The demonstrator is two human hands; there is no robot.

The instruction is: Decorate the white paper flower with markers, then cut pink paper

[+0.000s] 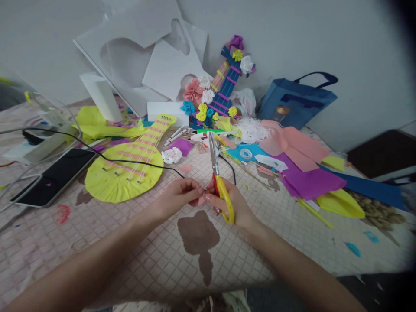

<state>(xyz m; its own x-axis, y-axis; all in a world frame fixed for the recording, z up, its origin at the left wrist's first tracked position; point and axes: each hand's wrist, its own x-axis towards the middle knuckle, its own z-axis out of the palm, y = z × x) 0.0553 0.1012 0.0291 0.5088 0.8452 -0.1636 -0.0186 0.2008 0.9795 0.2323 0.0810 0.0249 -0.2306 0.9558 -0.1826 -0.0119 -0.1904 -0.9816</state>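
Close to the table's middle, my left hand (pixel 178 196) pinches a small piece of pink paper (pixel 202 199) between thumb and fingers. My right hand (pixel 238 206) is closed around scissors (pixel 223 190) with yellow and red handles, their blades pointing away from me. Its fingertips also meet the pink piece, so both hands touch there. Left of them lies a flat yellow paper-covered guitar shape (pixel 130 173) with pink strips and pale strings. Just beyond my hands are a crumpled white paper ball (pixel 171 155) and a purple paper scrap (pixel 182 146).
A black cable (pixel 130 162) crosses the yellow guitar towards my hands. A phone (pixel 58 175) lies at left beside a power strip (pixel 42 145). A flower-decorated blue guitar (pixel 227 86) leans at the back. Purple paper (pixel 308 177), pink sheets (pixel 292 145) and a blue bag (pixel 295 104) occupy the right.
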